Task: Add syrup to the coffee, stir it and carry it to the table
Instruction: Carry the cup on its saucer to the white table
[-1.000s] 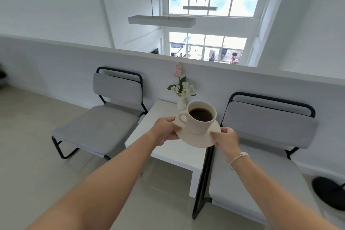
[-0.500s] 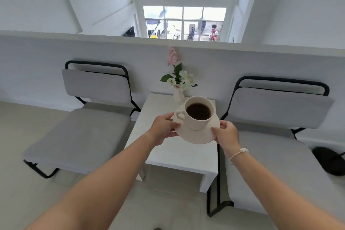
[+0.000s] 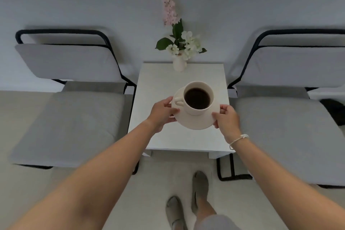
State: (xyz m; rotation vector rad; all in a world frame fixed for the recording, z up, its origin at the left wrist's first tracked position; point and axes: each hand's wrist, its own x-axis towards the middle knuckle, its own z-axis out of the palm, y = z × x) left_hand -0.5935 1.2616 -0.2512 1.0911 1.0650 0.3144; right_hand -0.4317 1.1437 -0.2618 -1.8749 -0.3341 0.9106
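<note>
A cream cup of dark coffee (image 3: pixel 197 98) stands on a cream saucer (image 3: pixel 194 122), its handle turned left. I hold the saucer level above the small white table (image 3: pixel 160 80). My left hand (image 3: pixel 162 113) grips the saucer's left rim and my right hand (image 3: pixel 226 119), with a white cord bracelet at the wrist, grips the right rim. The saucer hovers over the table's middle; whether it touches the top I cannot tell.
A small white vase of pink and white flowers (image 3: pixel 179 50) stands at the table's far edge by the low white wall. Grey cushioned chairs with black frames flank the table, left (image 3: pixel 71 117) and right (image 3: pixel 287 127). My feet (image 3: pixel 188 205) stand on the pale floor before the table.
I have walked up to the table and my view has tipped down. The cup and saucer, held in both hands throughout, now sit over the tabletop instead of in front of it.
</note>
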